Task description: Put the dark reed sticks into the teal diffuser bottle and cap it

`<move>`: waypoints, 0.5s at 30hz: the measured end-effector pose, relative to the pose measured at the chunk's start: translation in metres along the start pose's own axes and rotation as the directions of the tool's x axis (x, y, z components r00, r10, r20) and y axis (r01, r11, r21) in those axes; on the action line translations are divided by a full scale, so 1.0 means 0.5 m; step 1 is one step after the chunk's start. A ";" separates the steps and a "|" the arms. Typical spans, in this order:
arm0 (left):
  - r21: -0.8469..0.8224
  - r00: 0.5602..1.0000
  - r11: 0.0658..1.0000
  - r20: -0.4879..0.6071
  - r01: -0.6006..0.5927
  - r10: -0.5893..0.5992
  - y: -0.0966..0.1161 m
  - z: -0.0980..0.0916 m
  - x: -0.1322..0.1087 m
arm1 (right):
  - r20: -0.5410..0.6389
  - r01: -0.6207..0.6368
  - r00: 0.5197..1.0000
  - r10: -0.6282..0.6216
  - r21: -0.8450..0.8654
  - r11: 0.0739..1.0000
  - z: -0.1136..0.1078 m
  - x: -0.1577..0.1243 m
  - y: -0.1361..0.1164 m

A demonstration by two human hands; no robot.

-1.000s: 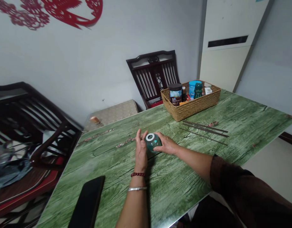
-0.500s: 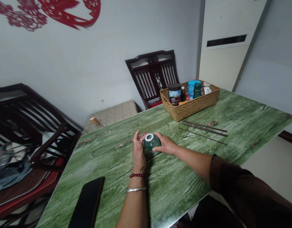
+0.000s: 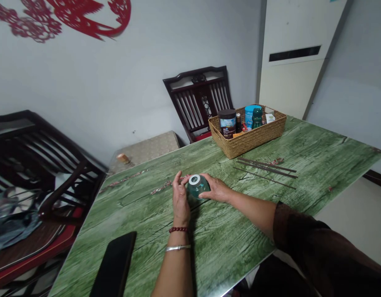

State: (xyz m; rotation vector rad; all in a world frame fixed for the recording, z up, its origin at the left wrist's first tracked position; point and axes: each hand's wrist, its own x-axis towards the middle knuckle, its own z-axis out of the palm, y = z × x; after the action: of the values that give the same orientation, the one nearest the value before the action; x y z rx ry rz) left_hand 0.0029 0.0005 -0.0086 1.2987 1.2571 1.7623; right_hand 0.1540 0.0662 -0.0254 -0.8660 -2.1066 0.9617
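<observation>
Teal jar (image 3: pixel 197 187) between left hand (image 3: pixel 180 197), right hand (image 3: pixel 216 189), tin label (image 3: pixel 227 127) unreadable

teal jar (image 3: pixel 197 187): edges hidden by left hand (image 3: pixel 180 198), right hand (image 3: pixel 215 189) | black phone (image 3: pixel 114 266): cut off at bottom

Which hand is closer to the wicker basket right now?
The right hand is nearer, in front of the wicker basket and a little to its left. The left hand is farther away, with the teal jar between it and the right hand.
</observation>
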 end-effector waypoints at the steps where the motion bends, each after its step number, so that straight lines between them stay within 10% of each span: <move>1: 0.006 1.000 1.000 -0.012 -0.007 0.008 -0.002 -0.002 0.001 | -0.002 0.003 1.000 -0.003 0.004 1.000 0.000 0.000 0.001; 15: 0.054 0.998 0.998 -0.037 -0.042 0.044 0.002 -0.009 0.002 | -0.003 -0.017 1.000 0.017 0.020 1.000 -0.002 -0.002 -0.003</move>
State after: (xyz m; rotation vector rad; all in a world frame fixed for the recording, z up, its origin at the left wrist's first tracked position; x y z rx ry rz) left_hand -0.0017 -0.0003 -0.0076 1.3373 1.3148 1.8025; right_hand 0.1550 0.0650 -0.0237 -0.8768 -2.0871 0.9878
